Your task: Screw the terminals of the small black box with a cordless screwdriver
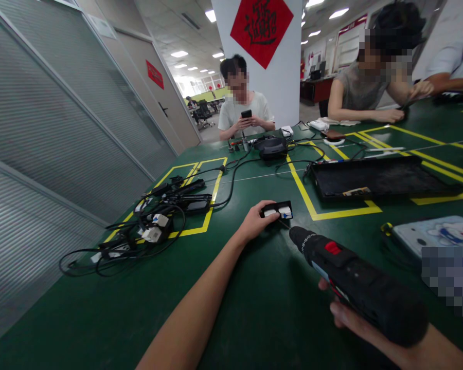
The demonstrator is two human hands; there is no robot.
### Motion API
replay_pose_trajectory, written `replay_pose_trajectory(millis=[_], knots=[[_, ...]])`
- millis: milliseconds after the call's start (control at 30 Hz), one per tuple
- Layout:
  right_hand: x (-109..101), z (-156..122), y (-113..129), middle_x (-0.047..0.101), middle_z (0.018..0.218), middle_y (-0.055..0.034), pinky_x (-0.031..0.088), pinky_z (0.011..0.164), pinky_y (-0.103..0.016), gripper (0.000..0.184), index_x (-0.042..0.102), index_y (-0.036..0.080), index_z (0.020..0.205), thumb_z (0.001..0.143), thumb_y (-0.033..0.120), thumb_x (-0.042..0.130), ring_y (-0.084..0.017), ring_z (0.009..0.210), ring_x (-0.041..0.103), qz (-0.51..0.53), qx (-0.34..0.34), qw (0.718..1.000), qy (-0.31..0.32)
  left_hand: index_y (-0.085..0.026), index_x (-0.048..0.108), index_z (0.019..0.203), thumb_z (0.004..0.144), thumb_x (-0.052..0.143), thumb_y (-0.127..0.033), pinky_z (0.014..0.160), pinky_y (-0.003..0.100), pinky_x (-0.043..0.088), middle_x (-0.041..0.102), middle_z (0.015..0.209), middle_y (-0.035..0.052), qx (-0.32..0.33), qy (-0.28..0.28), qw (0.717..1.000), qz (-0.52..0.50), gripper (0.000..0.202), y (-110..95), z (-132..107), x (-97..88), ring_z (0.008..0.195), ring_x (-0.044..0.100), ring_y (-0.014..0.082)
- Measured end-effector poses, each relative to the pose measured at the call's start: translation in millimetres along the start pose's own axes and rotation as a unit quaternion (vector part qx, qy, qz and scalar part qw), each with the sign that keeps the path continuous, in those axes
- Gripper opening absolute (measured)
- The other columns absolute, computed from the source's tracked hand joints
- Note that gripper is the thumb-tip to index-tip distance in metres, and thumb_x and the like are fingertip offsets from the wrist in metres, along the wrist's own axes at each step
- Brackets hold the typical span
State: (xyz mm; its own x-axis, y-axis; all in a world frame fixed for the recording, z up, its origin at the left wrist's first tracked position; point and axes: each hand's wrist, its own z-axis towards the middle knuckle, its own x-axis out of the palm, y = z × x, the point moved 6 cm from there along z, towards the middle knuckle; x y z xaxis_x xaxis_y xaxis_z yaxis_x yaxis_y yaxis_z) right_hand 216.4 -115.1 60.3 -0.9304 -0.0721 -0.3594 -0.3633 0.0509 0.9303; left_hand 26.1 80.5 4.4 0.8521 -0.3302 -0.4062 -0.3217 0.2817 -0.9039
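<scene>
Head view. The work lies on a green-topped bench [254,308] marked with yellow tape [343,215]. The left hand [257,222] is closed on a small black rectangular housing [275,206] with two white pieces set in its face, the right-hand one marked in blue. This housing sits around the middle of the bench, well in from the left edge, just outside the nearer left corner of a taped rectangle. The right hand [349,313] grips a black cordless drill [355,277] with a red switch on top; the handle is largely hidden by the body. The thin metal bit points at the housing; contact cannot be determined.

Along the left edge lies a tangle of black cables and adapters [198,204], with white cube-shaped plugs [152,235] at its nearer end. Toward the far edge stands a black rounded device [272,149] with cables. Toward the right edge are a shallow black rectangular tray [386,177] and, nearer, a pale blue case with a cartoon print [416,228]. At the far edge, a person in a white shirt [260,105] holds a black phone [246,113].
</scene>
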Motion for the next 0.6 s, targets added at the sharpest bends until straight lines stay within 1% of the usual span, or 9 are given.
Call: replay_pose_trajectory(millis=[67,100,167,233,300,400,533,600], knots=[[-2,1,-1,0.07,0.075,-0.0029,0.06,0.064,-0.04,0.026,0.062,0.025,0.095,0.07,0.028,0.063,-0.024,0.065,0.069,-0.026,-0.022,0.999,-0.024,-0.017,0.055,0.118,0.077,0.062,-0.042,0.083,0.031,0.05,0.064,0.107,0.0076,-0.005,-0.006,1.0,0.005,0.048,-1,0,0.0,0.092,0.062,0.019],[-2,1,-4,0.07,0.075,-0.0028,0.06,0.066,-0.042,0.033,0.059,0.025,0.103,0.07,0.029,0.063,-0.025,0.068,0.069,-0.026,-0.028,0.999,-0.031,-0.017,0.055,0.117,0.077,0.062,-0.042,0.082,0.031,0.05,0.064,0.106,0.0076,-0.008,-0.008,1.0,0.009,0.048,-1,0,0.2,0.091,0.062,0.0189],[1,1,-10,0.07,0.08,-0.0032,0.06,0.07,-0.043,0.052,0.047,0.025,0.122,0.072,0.028,0.061,-0.026,0.074,0.07,0.0,-0.027,0.999,-0.038,-0.016,0.056,0.117,0.077,0.062,-0.042,0.082,0.031,0.05,0.064,0.106,0.0077,-0.009,-0.011,1.0,0.016,0.048,-2,0,0.8,0.09,0.062,0.0188],[7,1,-15,0.069,0.089,-0.0047,0.059,0.072,-0.042,0.065,0.033,0.024,0.132,0.072,0.029,0.059,-0.025,0.076,0.069,0.042,-0.011,0.998,-0.036,-0.016,0.056,0.116,0.077,0.062,-0.042,0.083,0.031,0.049,0.064,0.106,0.0077,-0.007,-0.02,0.999,0.025,0.048,-3,0,0.8,0.09,0.062,0.0189],[12,2,-15,0.066,0.097,-0.0069,0.057,0.072,-0.041,0.071,0.026,0.022,0.134,0.071,0.031,0.057,-0.022,0.074,0.068,0.084,0.005,0.996,-0.031,-0.016,0.056,0.116,0.078,0.061,-0.042,0.083,0.031,0.049,0.064,0.106,0.0079,0.001,-0.028,0.999,0.033,0.046,-5,-1,0.6,0.092,0.061,0.0192],[14,2,-11,0.062,0.104,-0.0091,0.056,0.067,-0.04,0.075,0.023,0.022,0.135,0.069,0.033,0.057,-0.02,0.07,0.065,0.121,0.019,0.992,-0.022,-0.016,0.056,0.116,0.078,0.061,-0.041,0.085,0.031,0.049,0.063,0.108,0.0082,0.009,-0.026,0.999,0.034,0.046,-7,-1,0.7,0.094,0.061,0.0197],[13,3,-8,0.065,0.089,-0.003,0.056,0.065,-0.038,0.073,0.025,0.025,0.136,0.071,0.023,0.058,-0.021,0.067,0.064,0.105,0.005,0.994,0.005,-0.016,0.055,0.116,0.078,0.061,-0.04,0.085,0.031,0.049,0.063,0.108,0.008,0.015,-0.015,0.999,0.024,0.046,-5,0,1.3,0.094,0.061,0.0193],[11,4,-11,0.066,0.089,-0.0031,0.057,0.065,-0.038,0.074,0.026,0.025,0.137,0.07,0.02,0.059,-0.021,0.067,0.065,0.092,0.003,0.996,0.007,-0.016,0.055,0.116,0.078,0.062,-0.04,0.085,0.031,0.049,0.063,0.107,0.0077,0.019,-0.015,0.999,0.022,0.045,-4,0,1.4,0.093,0.061,0.0188]])
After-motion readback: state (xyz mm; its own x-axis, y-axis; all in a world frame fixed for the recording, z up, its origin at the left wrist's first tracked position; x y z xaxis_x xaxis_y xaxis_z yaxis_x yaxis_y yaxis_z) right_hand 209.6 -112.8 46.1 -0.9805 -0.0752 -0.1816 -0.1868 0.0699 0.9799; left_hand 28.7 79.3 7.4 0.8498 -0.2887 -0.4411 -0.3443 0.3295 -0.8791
